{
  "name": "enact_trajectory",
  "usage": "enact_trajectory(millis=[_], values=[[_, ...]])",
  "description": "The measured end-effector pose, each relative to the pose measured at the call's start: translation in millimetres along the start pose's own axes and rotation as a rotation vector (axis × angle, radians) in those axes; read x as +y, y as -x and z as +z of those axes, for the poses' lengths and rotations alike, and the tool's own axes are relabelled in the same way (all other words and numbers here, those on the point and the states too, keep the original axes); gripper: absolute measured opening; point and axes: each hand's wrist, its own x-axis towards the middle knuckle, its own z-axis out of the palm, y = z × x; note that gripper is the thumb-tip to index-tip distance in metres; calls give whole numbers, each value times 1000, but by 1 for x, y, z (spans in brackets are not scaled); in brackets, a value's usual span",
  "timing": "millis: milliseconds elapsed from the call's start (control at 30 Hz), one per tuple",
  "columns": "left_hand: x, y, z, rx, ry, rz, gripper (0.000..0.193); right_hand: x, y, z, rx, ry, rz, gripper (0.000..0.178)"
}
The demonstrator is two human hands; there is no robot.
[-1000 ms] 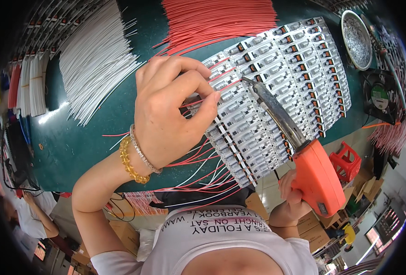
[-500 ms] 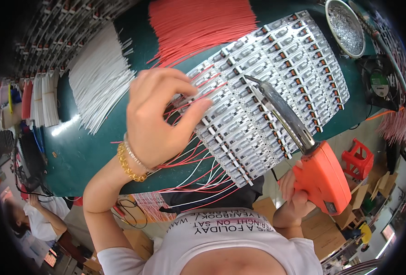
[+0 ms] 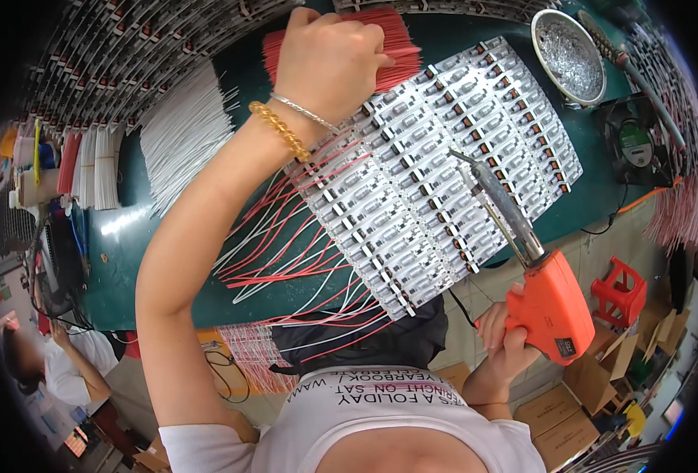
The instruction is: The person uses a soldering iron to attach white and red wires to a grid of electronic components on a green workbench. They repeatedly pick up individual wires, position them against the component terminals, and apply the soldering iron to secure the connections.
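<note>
My left hand (image 3: 329, 59) is over the pile of red wires (image 3: 400, 59) at the back of the table. Its fingers are curled down, and their tips, with anything between them, are hidden. In my right hand (image 3: 502, 335) is a red-orange soldering gun (image 3: 558, 307), gripped by its handle. The gun's long metal barrel and bent tip reach over a panel of small circuit boards (image 3: 435, 181), clear plastic and white, set in rows. Red and white wires (image 3: 286, 264) trail from the panel's left side over the table's front edge.
A bundle of white wires (image 3: 187, 134) lies left of the red pile. At the back right stand a bowl of small shiny bits (image 3: 569, 59) and a black fan-like device (image 3: 632, 142). A red stool (image 3: 621, 292) and cardboard boxes (image 3: 554, 426) are on the floor; another person (image 3: 77, 366) sits at left.
My left hand has gone from the panel's left edge up and away to the red wire pile. The soldering gun has stayed nearly in place, its tip shifted slightly right in view.
</note>
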Motion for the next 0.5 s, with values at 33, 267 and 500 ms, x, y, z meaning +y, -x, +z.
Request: enact_trajectory(millis=[33, 267, 500], values=[[-1, -1, -6, 6, 41, -5, 14, 0, 0, 0, -8, -7, 1, 69], [-2, 3, -43, 102, 218, -58, 12, -11, -5, 9, -95, -57, 42, 69], [57, 55, -84, -226, 534, -396, 5, -1, 10, -2, -2, 0, 11, 74]])
